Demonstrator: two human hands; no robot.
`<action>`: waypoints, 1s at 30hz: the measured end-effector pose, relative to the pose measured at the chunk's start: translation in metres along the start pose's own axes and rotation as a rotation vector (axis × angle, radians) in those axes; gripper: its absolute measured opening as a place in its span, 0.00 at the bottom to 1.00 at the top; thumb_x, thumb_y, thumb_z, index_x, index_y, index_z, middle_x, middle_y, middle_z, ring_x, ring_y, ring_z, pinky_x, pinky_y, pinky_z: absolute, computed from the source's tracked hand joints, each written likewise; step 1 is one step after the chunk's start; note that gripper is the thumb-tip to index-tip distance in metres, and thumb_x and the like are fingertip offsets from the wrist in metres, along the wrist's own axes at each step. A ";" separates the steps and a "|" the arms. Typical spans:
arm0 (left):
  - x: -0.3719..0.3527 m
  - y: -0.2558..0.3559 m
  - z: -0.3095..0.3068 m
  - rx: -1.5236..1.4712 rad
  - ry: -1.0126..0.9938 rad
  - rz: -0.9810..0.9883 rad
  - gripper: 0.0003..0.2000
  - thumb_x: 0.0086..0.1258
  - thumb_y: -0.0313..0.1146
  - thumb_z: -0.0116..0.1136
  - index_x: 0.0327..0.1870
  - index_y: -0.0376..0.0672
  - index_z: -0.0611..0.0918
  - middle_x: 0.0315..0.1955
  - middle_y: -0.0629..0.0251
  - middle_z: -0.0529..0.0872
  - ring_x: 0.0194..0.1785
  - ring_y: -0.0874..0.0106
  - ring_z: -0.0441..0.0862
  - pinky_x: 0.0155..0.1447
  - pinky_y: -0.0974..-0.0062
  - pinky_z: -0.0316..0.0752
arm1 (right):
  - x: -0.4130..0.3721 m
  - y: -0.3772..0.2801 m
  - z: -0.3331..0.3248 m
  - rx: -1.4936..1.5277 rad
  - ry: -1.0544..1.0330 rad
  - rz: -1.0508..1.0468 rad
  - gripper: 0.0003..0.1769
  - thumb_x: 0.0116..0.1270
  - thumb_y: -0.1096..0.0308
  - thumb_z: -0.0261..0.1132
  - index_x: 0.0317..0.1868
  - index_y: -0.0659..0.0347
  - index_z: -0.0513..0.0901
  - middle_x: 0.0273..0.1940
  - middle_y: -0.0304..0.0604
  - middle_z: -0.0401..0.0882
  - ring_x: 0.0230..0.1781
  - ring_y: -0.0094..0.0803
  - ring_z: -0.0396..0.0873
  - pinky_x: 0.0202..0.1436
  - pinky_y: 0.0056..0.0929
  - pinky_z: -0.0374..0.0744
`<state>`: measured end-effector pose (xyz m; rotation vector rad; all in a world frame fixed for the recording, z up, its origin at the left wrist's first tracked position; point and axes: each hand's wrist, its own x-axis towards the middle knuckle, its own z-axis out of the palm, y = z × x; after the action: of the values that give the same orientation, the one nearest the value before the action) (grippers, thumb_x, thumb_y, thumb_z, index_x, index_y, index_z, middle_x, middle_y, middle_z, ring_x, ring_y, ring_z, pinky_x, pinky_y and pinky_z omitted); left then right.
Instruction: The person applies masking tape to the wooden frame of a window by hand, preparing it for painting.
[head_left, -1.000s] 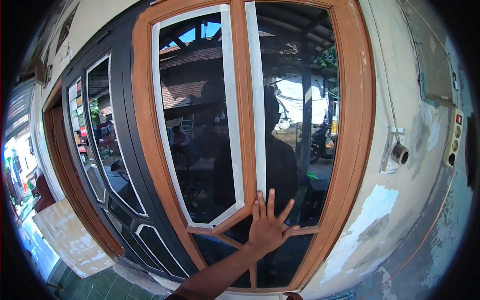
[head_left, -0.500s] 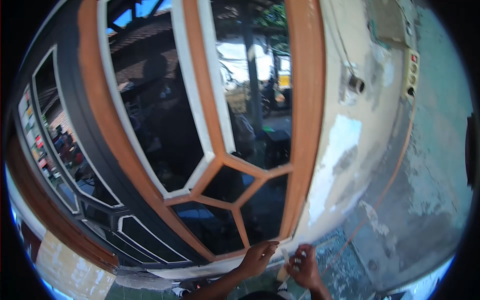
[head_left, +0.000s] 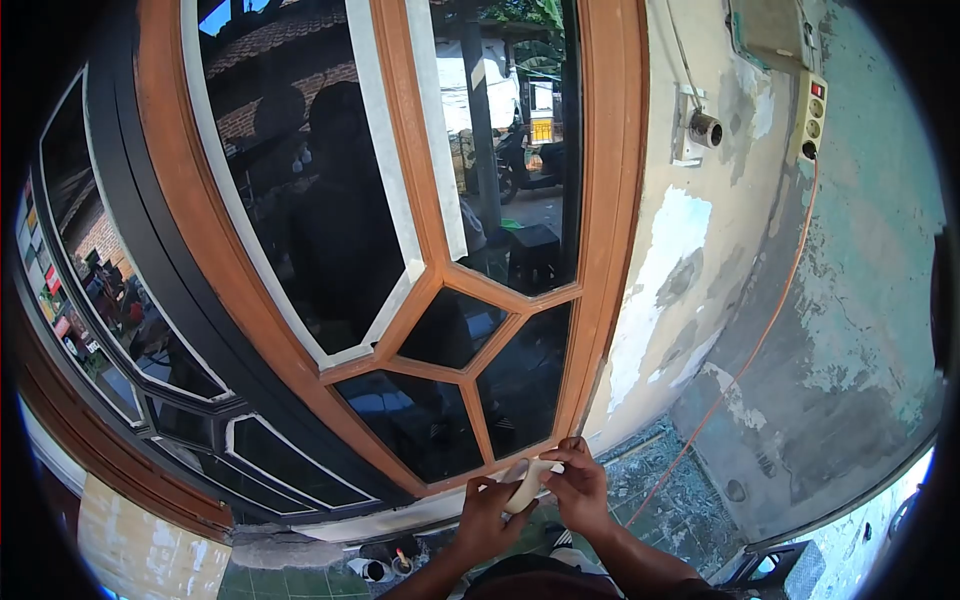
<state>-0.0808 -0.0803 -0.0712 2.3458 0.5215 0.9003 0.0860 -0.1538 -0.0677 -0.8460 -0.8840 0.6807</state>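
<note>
A roll of pale masking tape [head_left: 522, 492] is held between my hands, low in the view in front of the window's bottom edge. Wrapped around the roll's left side is my left hand [head_left: 487, 515]. My right hand [head_left: 578, 488] pinches the tape's loose end beside the roll. Beyond them stands an orange-brown window frame [head_left: 428, 225] with dark glass panes. White tape strips [head_left: 386, 150] line the edges of the upper panes.
A power strip [head_left: 813, 118] with an orange cable [head_left: 765, 345] hangs on the patchy wall at right. A metal pipe stub [head_left: 705, 129] juts from the wall. Small containers [head_left: 372, 570] stand on the green tiled floor. Dark window frames are at left.
My hands have come together at the roll, my right hand moving left and up. The view has shifted, and the window's lower edge sits higher.
</note>
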 end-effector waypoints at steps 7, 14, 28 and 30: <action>0.006 -0.019 -0.021 0.273 -0.091 0.079 0.17 0.68 0.41 0.77 0.52 0.43 0.91 0.32 0.63 0.91 0.39 0.63 0.90 0.61 0.57 0.72 | 0.028 -0.008 -0.003 -0.206 -0.001 0.081 0.08 0.72 0.80 0.75 0.50 0.65 0.90 0.50 0.40 0.81 0.49 0.27 0.83 0.50 0.28 0.83; 0.036 -0.003 -0.036 0.321 -0.065 0.113 0.18 0.73 0.46 0.73 0.54 0.43 0.90 0.27 0.65 0.89 0.34 0.67 0.88 0.64 0.58 0.73 | 0.074 -0.029 -0.043 -0.458 -0.203 0.159 0.09 0.70 0.77 0.78 0.49 0.67 0.92 0.43 0.43 0.93 0.41 0.24 0.86 0.46 0.26 0.82; 0.151 0.021 -0.047 0.566 0.104 0.214 0.09 0.71 0.40 0.75 0.34 0.47 0.90 0.20 0.70 0.86 0.24 0.71 0.84 0.52 0.68 0.74 | 0.185 -0.029 -0.086 -0.422 -0.252 -0.194 0.07 0.70 0.83 0.74 0.47 0.67 0.91 0.42 0.46 0.89 0.43 0.33 0.86 0.48 0.29 0.81; 0.160 0.024 -0.045 0.594 0.083 0.198 0.09 0.71 0.40 0.75 0.34 0.47 0.90 0.20 0.71 0.86 0.23 0.72 0.84 0.50 0.69 0.74 | 0.192 -0.026 -0.092 -0.384 -0.237 -0.173 0.08 0.69 0.84 0.75 0.46 0.66 0.92 0.42 0.46 0.90 0.43 0.33 0.86 0.48 0.29 0.81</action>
<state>0.0027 0.0026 0.0482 2.9446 0.6709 1.0433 0.2603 -0.0450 -0.0068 -1.0275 -1.3135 0.4701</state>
